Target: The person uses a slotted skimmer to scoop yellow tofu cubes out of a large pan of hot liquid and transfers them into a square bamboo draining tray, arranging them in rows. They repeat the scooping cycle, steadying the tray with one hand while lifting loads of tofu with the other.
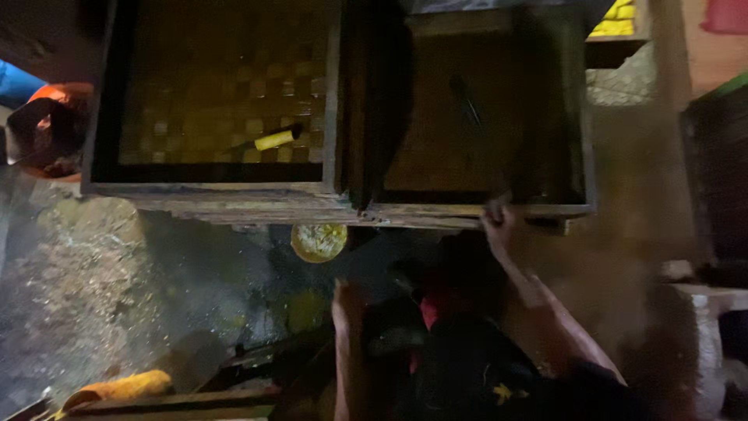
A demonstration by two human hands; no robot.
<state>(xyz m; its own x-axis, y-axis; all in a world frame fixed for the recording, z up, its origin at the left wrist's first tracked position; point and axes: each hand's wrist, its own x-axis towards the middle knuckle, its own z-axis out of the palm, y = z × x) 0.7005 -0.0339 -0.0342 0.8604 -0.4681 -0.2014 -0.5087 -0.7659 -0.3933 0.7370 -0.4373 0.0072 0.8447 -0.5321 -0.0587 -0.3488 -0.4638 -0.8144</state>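
Note:
Two shallow wooden trays stand side by side ahead of me. The left tray (pixel 210 191) has a woven bottom, and a yellow-handled tool (pixel 274 140) lies in it. The right tray (pixel 436 209) holds a dark slim tool (pixel 466 100). My right hand (pixel 496 220) reaches up and grips the front edge of the right tray. My left hand (pixel 347 300) hovers lower, in front of my dark clothing, below a round yellow thing (pixel 318 242) that sits under the trays. The dim, blurred picture hides whether the left hand holds anything.
An orange bucket (pixel 53 129) sits at the far left beside wet, rough ground (pixel 86 288). An orange roll (pixel 118 387) lies on planks at the bottom left. Yellow crates (pixel 615 19) are at the top right, and a pale block (pixel 705 312) at the right.

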